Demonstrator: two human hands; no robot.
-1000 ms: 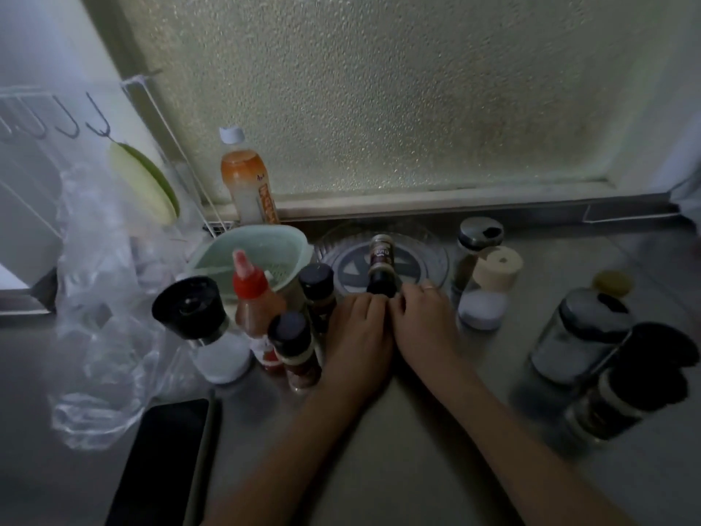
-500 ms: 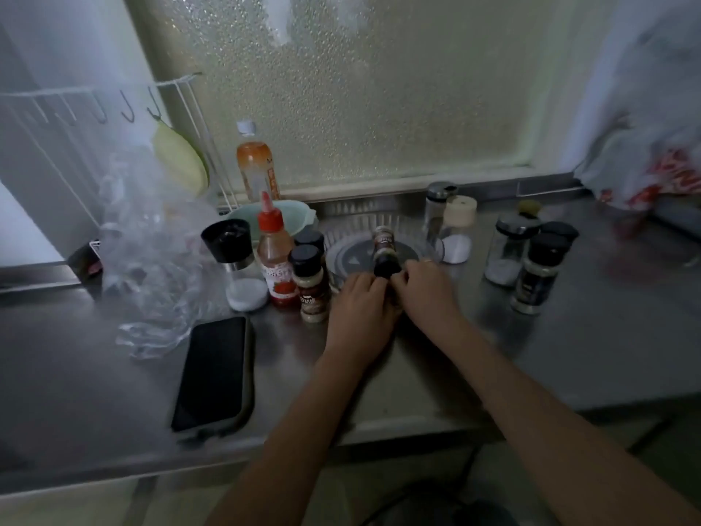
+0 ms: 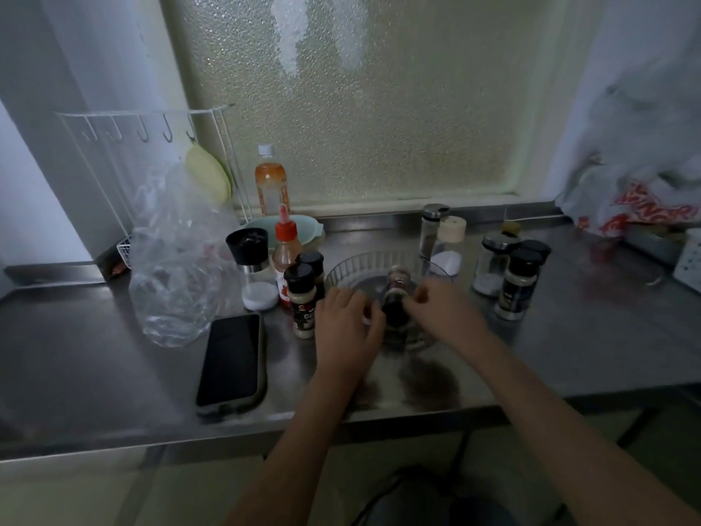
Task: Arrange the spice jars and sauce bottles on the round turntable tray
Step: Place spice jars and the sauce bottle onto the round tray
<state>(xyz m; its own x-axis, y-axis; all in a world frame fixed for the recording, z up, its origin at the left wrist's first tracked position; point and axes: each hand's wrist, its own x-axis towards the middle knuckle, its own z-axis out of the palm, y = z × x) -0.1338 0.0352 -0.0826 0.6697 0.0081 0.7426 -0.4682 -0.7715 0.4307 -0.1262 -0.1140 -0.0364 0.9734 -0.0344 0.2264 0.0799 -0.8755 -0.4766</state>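
A clear ribbed round turntable tray lies on the steel counter in front of me. On its near part stands a dark sauce bottle. My left hand rests at the tray's near left rim, fingertips close to the bottle's base. Just right of the bottle is my right hand, blurred, with fingers loosely curled and a small gap to the bottle. Left of the tray stand two black-capped spice jars, a red-capped sauce bottle and a black-topped grinder. To the right are several more jars.
A phone lies near the counter's front edge, left of my arm. Behind it sit a crumpled clear plastic bag, a pale green bowl and an orange drink bottle. A bagged bundle fills the far right.
My hands were together at the bottle's base; now they have spread apart to either side of it. The view has pulled back and up.
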